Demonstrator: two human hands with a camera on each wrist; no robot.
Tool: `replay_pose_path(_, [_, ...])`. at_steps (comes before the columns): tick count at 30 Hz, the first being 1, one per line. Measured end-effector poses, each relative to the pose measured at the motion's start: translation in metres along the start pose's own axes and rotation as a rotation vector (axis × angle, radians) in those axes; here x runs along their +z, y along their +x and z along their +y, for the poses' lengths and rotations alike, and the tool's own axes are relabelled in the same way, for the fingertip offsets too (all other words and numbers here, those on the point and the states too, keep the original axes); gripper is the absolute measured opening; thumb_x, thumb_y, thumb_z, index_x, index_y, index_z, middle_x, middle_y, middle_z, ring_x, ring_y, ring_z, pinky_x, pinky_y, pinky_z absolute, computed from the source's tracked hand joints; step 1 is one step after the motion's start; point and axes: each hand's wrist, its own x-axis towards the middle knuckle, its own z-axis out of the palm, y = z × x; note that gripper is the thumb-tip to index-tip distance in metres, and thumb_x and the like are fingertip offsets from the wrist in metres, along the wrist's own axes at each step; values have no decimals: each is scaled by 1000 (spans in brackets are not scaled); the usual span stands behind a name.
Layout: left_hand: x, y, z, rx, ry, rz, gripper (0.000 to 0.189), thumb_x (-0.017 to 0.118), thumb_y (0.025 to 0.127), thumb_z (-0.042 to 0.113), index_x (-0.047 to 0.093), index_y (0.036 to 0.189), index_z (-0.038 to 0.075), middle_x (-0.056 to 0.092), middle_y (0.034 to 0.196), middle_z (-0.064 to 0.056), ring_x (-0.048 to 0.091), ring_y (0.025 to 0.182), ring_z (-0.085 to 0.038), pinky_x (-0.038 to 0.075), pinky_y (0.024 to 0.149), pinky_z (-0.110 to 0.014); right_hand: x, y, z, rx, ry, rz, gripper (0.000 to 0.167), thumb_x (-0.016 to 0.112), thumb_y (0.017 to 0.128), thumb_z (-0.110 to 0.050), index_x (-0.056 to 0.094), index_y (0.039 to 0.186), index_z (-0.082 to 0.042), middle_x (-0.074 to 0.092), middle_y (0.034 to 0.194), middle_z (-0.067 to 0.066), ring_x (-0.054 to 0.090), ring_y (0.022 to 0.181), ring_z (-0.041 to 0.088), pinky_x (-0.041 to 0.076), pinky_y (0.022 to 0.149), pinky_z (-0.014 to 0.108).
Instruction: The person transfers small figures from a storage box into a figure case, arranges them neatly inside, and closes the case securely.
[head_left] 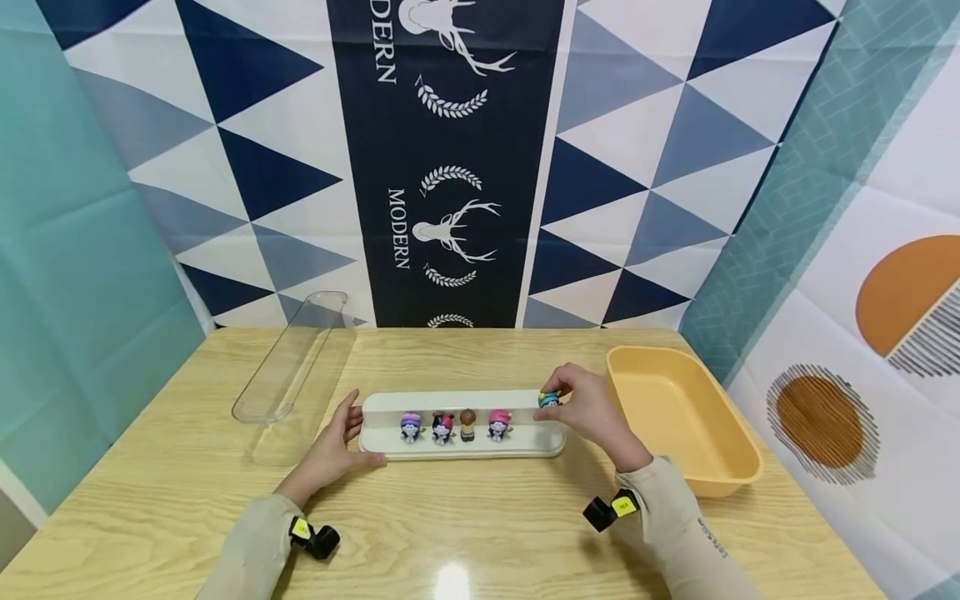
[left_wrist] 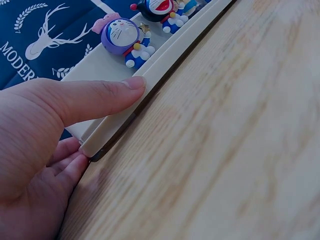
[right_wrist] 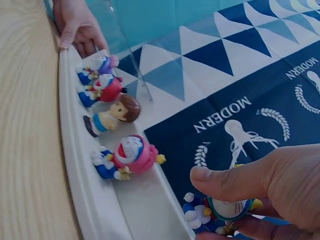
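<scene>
A white stepped display base [head_left: 461, 448] lies lengthwise on the table. My left hand [head_left: 339, 443] grips its left end, the thumb along the front rim and the other fingers round the end. Standing in a row on the base are a purple-hatted figurine [head_left: 410, 427], a red-and-black one [head_left: 442, 428], a brown-haired one [head_left: 467, 425] and a pink-hatted one [head_left: 498, 424]. Over the right end, my right hand [head_left: 592, 412] pinches a teal-hatted figurine [right_wrist: 227, 209] between thumb and fingers. Its face shows in the right wrist view, partly hidden by the thumb.
A clear plastic cover [head_left: 288, 375] stands at the left behind my left hand. To the right, a yellow-orange bin [head_left: 678, 396] sits beside my right forearm. Patterned cloth [head_left: 457, 167] hangs behind the wooden table [head_left: 420, 525].
</scene>
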Motion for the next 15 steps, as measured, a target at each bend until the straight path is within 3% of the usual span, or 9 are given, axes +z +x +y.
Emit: replay_pose_path(15, [-1, 1, 5, -21, -9, 5, 118, 87, 73, -2, 2, 155, -8, 37, 141, -33, 40, 132, -46, 31, 114, -53, 30, -3, -2, -85, -93, -103, 40, 94, 62, -4, 56, 73, -9, 50, 75, -2, 47, 69, 13, 44, 59, 25])
